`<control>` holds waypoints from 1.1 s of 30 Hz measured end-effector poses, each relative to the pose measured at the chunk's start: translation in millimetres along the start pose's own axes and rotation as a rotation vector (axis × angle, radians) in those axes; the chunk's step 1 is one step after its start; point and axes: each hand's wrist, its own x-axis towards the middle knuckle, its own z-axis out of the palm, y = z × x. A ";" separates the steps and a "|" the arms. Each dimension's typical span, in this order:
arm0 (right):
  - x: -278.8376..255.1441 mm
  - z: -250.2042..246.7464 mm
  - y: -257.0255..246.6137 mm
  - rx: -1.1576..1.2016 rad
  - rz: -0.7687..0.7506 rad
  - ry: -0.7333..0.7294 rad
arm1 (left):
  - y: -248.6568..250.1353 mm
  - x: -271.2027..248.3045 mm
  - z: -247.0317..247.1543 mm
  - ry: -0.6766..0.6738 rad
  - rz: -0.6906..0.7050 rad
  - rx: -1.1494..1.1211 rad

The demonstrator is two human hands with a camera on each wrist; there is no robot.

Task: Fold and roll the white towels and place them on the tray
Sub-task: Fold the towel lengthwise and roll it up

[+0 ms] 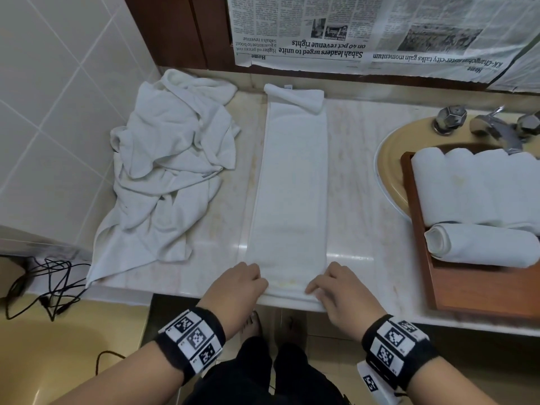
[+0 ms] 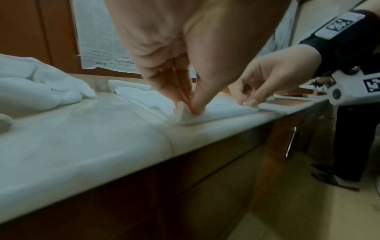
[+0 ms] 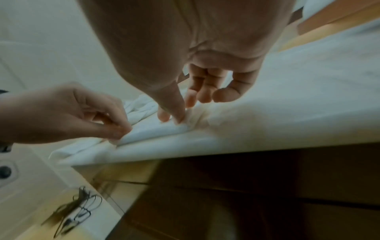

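Observation:
A white towel, folded into a long narrow strip, lies on the marble counter and runs away from me, its far corner turned over. My left hand pinches the strip's near left corner. My right hand pinches the near right corner. Both corners are lifted slightly at the counter's front edge. A wooden tray at the right holds several rolled white towels.
A heap of crumpled white towels lies on the counter's left part. The tray rests over a beige sink with chrome taps. Newspaper covers the wall behind. Black cables lie at lower left.

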 end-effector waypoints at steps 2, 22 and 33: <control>-3.4 6.1 5.2 -0.065 -0.083 0.076 | 0.4 -8.1 5.0 0.090 0.041 0.041; 12.8 -2.2 8.0 -0.362 -0.221 0.156 | -17.6 2.1 36.3 0.378 0.131 0.071; 38.3 -46.2 -3.8 -0.146 0.122 -0.157 | -23.3 31.4 -16.9 -0.045 -0.238 -0.160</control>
